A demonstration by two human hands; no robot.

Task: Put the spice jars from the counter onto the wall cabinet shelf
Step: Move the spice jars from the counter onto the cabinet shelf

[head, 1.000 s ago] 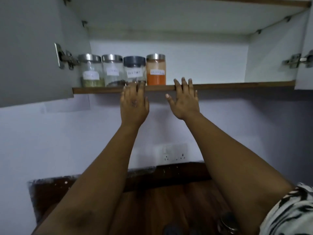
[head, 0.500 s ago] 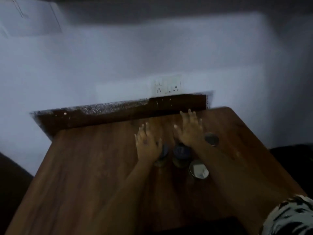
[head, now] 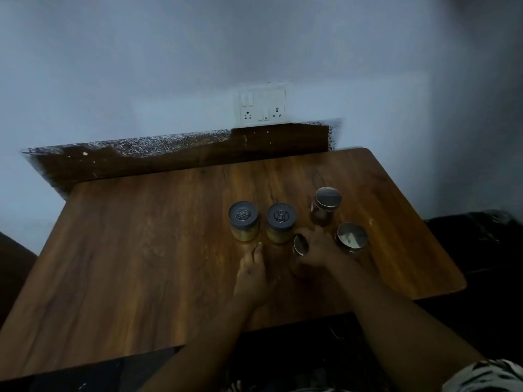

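Below, a brown wood-grain counter against a pale bluish wall, with a white switch-and-socket plate just above its dark speckled back edge. Five spice jars on the wood, right of centre. Two glass jars with grey plastic lids side by side, both upright and showing yellowish powder: the left grey-lidded jar and the right grey-lidded jar, close together but apart. Farther right and toward the wall, an upright glass jar with a shiny metal lid and dark brown contents. Nearer the front edge, a second metal-lidded glass jar, contents too dim to tell.

Right hand curled over a third metal-lidded jar, fingers wrapped around its side, lid showing at the thumb side and tipped toward the left; jar body mostly hidden under the palm. Just beside the second metal-lidded jar on its right, not clearly touching.

Left hand flat and loose above the wood, fingers extended toward the gap between the two grey-lidded jars, gripping nothing, fingertips short of either jar.

Patterned black-and-white sleeve at the lower right corner. Dim, slightly blurred lighting throughout.
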